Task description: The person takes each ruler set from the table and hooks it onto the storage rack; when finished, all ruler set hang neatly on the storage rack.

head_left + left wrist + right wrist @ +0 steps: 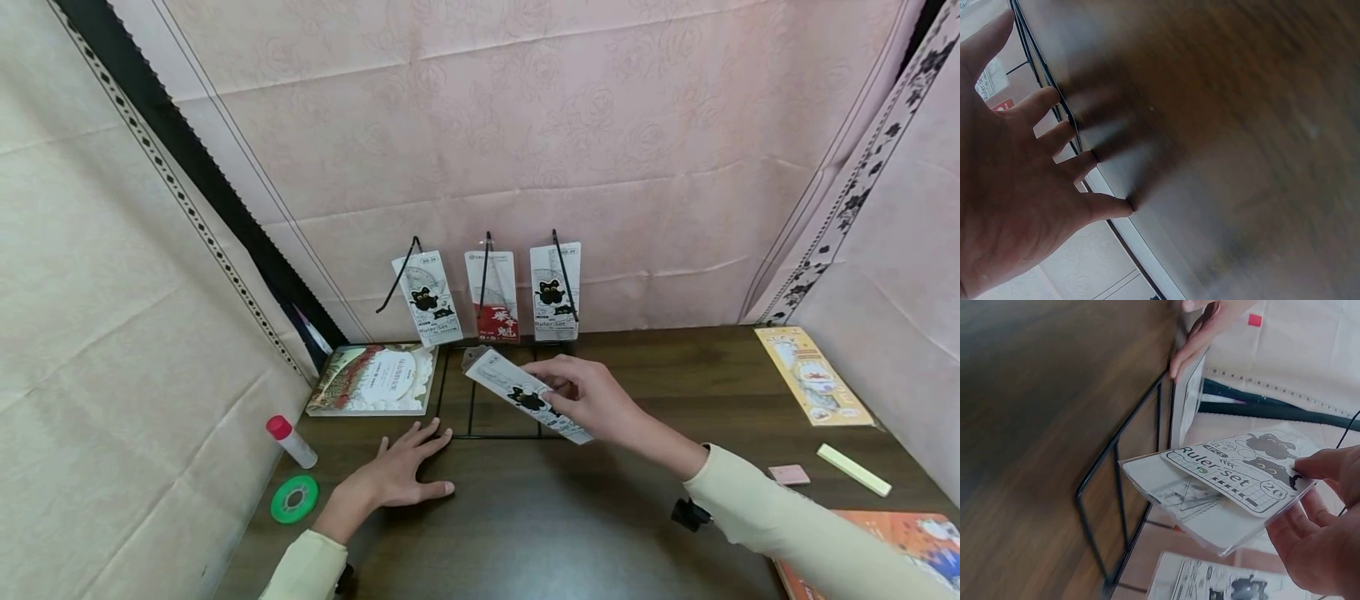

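Note:
My right hand (pixel 588 398) pinches a ruler set in a clear packet (pixel 517 392), thumb on its printed face. The packet, with a black cat on its card, is tilted over the base of a black wire rack (pixel 471 421). In the right wrist view the ruler set (pixel 1229 469) shows its "Ruler-set" lettering. My left hand (pixel 401 471) has its fingers spread, fingertips at the tabletop by the front left of the rack base. Behind, three packets hang on the rack's hooks: a left ruler set (pixel 427 300), a middle red-and-white packet (pixel 495 321) and a right ruler set (pixel 555 292).
A book (pixel 390 379) lies left of the rack. Nearby are a glue stick (pixel 292 442) and a green tape roll (pixel 294 499). On the right are a yellow packet (pixel 813 375), a pink eraser (pixel 789 475), a pale yellow strip (pixel 853 470) and an orange book (pixel 911 533).

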`<control>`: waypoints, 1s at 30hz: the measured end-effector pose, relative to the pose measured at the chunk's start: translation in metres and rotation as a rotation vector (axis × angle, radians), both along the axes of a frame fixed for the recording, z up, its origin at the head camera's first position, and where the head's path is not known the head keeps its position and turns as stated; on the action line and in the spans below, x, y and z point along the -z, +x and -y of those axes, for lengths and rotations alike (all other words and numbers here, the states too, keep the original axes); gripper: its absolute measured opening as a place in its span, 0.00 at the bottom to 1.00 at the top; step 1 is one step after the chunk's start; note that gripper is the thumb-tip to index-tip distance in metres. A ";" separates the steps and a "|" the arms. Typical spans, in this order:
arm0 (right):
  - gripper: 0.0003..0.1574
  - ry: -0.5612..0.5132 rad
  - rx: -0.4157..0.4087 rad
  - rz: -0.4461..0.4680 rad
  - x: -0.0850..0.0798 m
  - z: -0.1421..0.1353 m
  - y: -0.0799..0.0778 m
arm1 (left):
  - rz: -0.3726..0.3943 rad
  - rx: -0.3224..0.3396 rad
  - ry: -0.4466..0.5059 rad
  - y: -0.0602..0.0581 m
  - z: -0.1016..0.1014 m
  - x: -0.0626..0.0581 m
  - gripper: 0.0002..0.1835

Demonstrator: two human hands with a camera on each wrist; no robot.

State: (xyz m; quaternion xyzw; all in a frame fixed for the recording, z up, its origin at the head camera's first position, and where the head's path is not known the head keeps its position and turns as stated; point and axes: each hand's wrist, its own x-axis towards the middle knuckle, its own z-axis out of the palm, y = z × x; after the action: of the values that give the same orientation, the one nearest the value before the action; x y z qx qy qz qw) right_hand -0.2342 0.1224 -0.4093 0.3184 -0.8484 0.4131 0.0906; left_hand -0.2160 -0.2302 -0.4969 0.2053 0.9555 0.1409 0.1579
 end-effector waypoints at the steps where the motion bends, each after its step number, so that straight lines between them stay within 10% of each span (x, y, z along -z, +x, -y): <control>1: 0.31 -0.006 -0.011 -0.001 0.000 0.004 0.000 | -0.001 0.000 0.000 0.000 0.000 0.000 0.44; 30: 0.29 -0.225 -0.141 -0.069 -0.020 0.089 -0.003 | 0.014 0.001 -0.011 -0.003 0.000 -0.003 0.45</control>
State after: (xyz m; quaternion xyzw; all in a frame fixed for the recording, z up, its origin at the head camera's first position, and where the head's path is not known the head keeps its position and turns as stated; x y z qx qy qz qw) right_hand -0.2375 0.0329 -0.3890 0.3793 -0.7686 0.4996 0.1255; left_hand -0.2193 -0.2300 -0.4942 0.2041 0.9550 0.1371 0.1656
